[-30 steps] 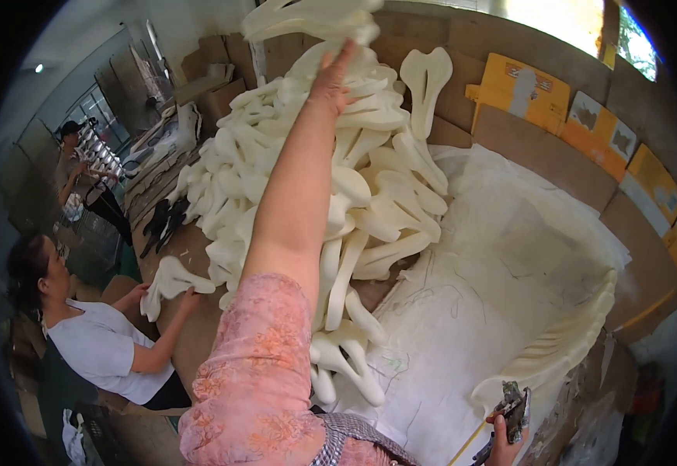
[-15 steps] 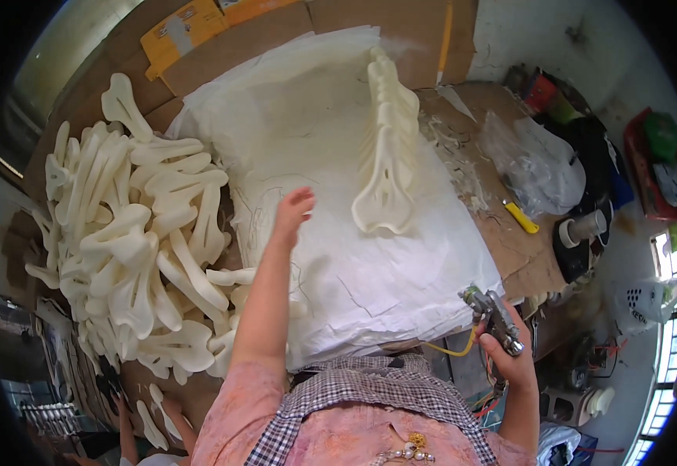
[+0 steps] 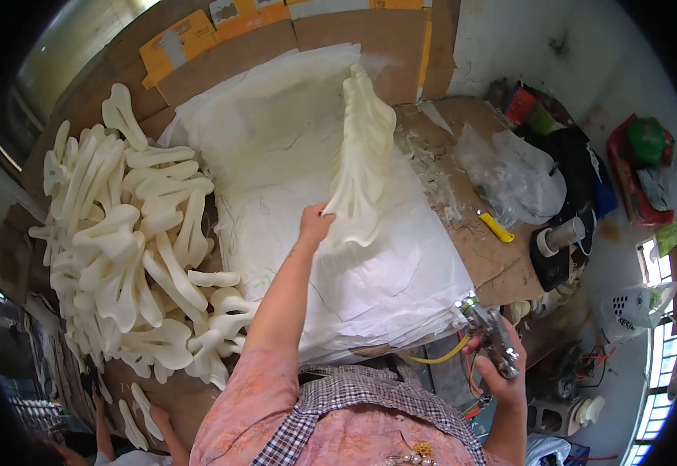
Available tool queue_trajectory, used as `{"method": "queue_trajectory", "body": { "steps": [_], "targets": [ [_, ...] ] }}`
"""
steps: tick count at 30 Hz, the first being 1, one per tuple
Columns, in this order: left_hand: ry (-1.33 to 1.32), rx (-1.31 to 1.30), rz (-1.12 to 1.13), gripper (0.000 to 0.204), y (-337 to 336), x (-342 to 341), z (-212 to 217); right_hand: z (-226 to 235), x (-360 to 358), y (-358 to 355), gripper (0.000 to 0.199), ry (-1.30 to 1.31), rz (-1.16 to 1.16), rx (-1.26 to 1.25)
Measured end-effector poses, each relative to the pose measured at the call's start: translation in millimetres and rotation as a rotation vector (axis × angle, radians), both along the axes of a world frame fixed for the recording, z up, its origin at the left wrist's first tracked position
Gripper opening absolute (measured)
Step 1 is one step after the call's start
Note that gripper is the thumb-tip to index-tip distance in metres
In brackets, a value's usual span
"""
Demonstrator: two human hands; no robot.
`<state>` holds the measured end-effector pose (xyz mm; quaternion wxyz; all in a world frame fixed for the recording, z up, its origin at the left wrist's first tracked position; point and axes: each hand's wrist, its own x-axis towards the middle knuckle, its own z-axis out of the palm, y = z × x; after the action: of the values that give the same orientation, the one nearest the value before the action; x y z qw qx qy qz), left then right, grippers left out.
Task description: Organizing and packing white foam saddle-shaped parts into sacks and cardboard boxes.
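Observation:
On the paper-covered work surface (image 3: 276, 186) a row of cream, saddle-shaped foam pads (image 3: 369, 128) stands packed one behind another, running away from me. My left hand (image 3: 316, 224) is closed at the left lower corner of the nearest saddle pad (image 3: 356, 194), its fingertips partly hidden. That pad has a long slot and a flared near end. My right hand (image 3: 509, 373) is wrapped round a metal spray gun (image 3: 490, 330) by the near right corner of the paper, its nozzle toward the upper left. A yellow hose (image 3: 439, 357) runs beside the gun.
A big heap of similar pads (image 3: 121, 241) lies on the left. To the right are a yellow cutter knife (image 3: 496, 226), clear plastic bags (image 3: 501, 179) and foam scraps (image 3: 434, 175). Cardboard (image 3: 354, 39) stands along the back. Another person's hands (image 3: 160, 419) hold pads at the lower left.
My left hand has moved right and forward from above the paper to the nearest pad's corner. The spray gun stays in my right hand. The whole view has shifted slightly.

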<state>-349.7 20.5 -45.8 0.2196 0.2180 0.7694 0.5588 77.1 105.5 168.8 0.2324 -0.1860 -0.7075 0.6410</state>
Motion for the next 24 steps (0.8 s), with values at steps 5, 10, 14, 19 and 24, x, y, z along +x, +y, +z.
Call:
{"method": "queue_trajectory", "body": {
  "steps": [5, 10, 14, 19, 24],
  "targets": [
    [-0.141, 0.217, 0.273, 0.037, -103, -24, 7, -10, -25, 23, 0.057, -0.193, 0.033, 0.047],
    [-0.181, 0.208, 0.269, 0.037, -89, -41, 11, 28, -42, 32, 0.056, 0.096, -0.069, 0.014],
    [-0.06, 0.312, 0.041, 0.035, -4, -47, 17, 31, -43, 46, 0.054, 0.082, -0.037, 0.078],
    [-0.013, 0.138, 0.175, 0.035, 51, -50, 15, 34, -34, 61, 0.054, -0.128, 0.067, 0.003],
    [0.447, -0.25, 0.365, 0.042, 72, -39, 26, 33, -39, 76, 0.061, 0.056, -0.126, -0.044]
  ]
}}
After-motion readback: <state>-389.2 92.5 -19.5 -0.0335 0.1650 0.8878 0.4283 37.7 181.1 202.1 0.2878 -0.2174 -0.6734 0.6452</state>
